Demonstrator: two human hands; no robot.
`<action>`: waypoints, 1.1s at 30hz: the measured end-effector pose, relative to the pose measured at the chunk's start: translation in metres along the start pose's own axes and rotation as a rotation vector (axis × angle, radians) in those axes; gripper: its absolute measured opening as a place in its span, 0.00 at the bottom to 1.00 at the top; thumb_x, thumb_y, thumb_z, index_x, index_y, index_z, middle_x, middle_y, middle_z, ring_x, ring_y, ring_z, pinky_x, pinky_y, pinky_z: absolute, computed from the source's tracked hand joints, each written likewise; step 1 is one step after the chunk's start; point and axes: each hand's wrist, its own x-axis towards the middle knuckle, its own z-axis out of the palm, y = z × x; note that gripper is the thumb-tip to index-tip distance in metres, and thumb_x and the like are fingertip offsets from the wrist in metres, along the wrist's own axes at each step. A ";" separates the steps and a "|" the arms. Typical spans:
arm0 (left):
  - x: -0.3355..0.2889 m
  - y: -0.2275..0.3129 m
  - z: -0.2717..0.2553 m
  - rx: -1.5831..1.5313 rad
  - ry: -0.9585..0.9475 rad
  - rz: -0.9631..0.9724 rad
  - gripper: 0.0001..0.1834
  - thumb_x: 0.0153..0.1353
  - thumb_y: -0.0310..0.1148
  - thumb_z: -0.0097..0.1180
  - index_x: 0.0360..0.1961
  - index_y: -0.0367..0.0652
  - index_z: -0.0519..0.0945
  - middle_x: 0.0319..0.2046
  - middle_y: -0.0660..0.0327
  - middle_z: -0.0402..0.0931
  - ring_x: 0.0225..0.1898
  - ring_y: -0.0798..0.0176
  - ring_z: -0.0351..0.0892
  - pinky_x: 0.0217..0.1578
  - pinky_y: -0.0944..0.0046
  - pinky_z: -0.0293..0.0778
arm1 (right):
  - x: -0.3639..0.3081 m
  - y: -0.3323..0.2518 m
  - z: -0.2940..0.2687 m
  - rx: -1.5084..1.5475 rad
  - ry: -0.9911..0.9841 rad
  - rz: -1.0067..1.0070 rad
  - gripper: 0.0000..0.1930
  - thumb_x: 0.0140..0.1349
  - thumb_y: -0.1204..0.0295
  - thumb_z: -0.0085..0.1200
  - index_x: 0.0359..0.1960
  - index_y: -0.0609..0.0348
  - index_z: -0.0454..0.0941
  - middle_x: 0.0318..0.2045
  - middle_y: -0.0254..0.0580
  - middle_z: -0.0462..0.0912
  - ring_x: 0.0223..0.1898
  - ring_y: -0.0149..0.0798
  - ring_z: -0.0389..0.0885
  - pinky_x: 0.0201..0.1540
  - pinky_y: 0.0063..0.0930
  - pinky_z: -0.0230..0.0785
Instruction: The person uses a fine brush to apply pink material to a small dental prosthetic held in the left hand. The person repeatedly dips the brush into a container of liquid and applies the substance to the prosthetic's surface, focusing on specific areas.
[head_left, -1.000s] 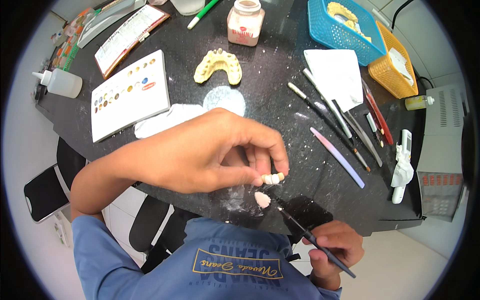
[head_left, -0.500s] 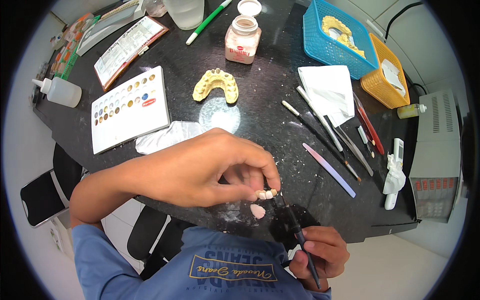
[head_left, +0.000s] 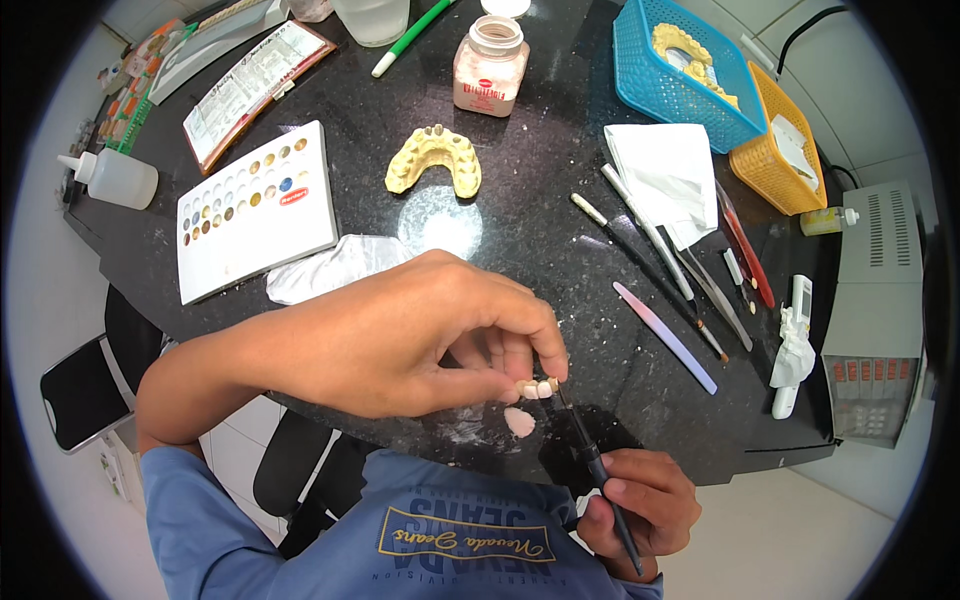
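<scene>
Between the thumb and fingers of my left hand [head_left: 440, 335] is a small dental bridge [head_left: 538, 390] of white tooth crowns, pinched just above the black worktop. My right hand [head_left: 648, 500] grips a slim black-handled brush [head_left: 602, 470] like a pen. Its fine tip is at the right end of the bridge; whether it touches I cannot tell. A small heap of pale pink powder [head_left: 519, 422] lies on the worktop just below the bridge. Beyond my left hand stands a yellow plaster dental arch model [head_left: 433, 160].
A white palette [head_left: 255, 250] with coloured wells lies at left, near a folded white cloth [head_left: 335, 268]. An open jar of pink powder [head_left: 491, 75] stands behind. At right are brushes, tweezers [head_left: 715, 300], a nail file [head_left: 665, 337], a tissue [head_left: 662, 180] and a blue basket [head_left: 680, 110].
The brush tip and the bridge have come closer together, the bridge shifting slightly right. Both grips are the same. The whole view has shifted a little.
</scene>
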 end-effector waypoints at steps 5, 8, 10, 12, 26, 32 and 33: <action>-0.001 -0.001 0.000 -0.003 0.004 0.002 0.16 0.55 0.16 0.60 0.45 0.38 0.83 0.39 0.57 0.81 0.38 0.66 0.83 0.39 0.68 0.84 | 0.000 0.001 -0.002 0.003 -0.034 -0.005 0.16 0.43 0.78 0.70 0.36 0.60 0.79 0.34 0.50 0.84 0.30 0.44 0.86 0.32 0.29 0.80; -0.001 -0.001 0.000 -0.001 0.005 0.005 0.16 0.55 0.16 0.60 0.45 0.38 0.83 0.39 0.57 0.81 0.38 0.66 0.82 0.39 0.68 0.84 | -0.002 0.000 -0.004 0.008 -0.037 -0.001 0.18 0.43 0.78 0.71 0.37 0.60 0.79 0.35 0.50 0.84 0.31 0.44 0.86 0.32 0.29 0.81; 0.000 -0.001 0.000 0.001 0.000 0.004 0.16 0.55 0.16 0.60 0.45 0.38 0.83 0.39 0.57 0.81 0.38 0.67 0.82 0.39 0.68 0.84 | -0.001 -0.001 -0.006 -0.004 -0.056 0.010 0.18 0.44 0.78 0.71 0.38 0.60 0.78 0.35 0.50 0.84 0.31 0.44 0.86 0.32 0.29 0.81; 0.001 -0.001 0.000 0.002 -0.002 0.002 0.16 0.55 0.16 0.60 0.45 0.38 0.83 0.39 0.57 0.81 0.38 0.67 0.82 0.39 0.68 0.84 | -0.001 0.000 -0.005 -0.005 -0.046 0.001 0.17 0.44 0.78 0.71 0.37 0.60 0.79 0.35 0.49 0.84 0.31 0.44 0.86 0.32 0.29 0.81; 0.000 -0.001 0.000 0.003 -0.001 0.000 0.16 0.55 0.16 0.60 0.45 0.38 0.83 0.40 0.57 0.81 0.38 0.66 0.83 0.39 0.68 0.84 | 0.001 0.001 -0.003 0.007 -0.038 -0.008 0.16 0.45 0.78 0.71 0.36 0.61 0.79 0.34 0.49 0.84 0.30 0.44 0.86 0.31 0.28 0.81; 0.000 -0.001 0.000 0.000 -0.005 -0.001 0.16 0.55 0.16 0.61 0.45 0.38 0.83 0.39 0.57 0.81 0.38 0.66 0.83 0.39 0.68 0.84 | 0.000 0.001 -0.003 0.004 -0.039 -0.009 0.16 0.45 0.78 0.71 0.36 0.61 0.79 0.34 0.49 0.84 0.30 0.44 0.87 0.31 0.28 0.80; 0.001 -0.001 0.000 0.002 -0.007 -0.003 0.16 0.55 0.16 0.61 0.45 0.38 0.83 0.40 0.57 0.81 0.38 0.67 0.83 0.39 0.68 0.84 | 0.001 0.001 -0.003 0.003 -0.039 -0.011 0.16 0.45 0.77 0.71 0.36 0.61 0.79 0.34 0.49 0.84 0.30 0.44 0.87 0.31 0.28 0.80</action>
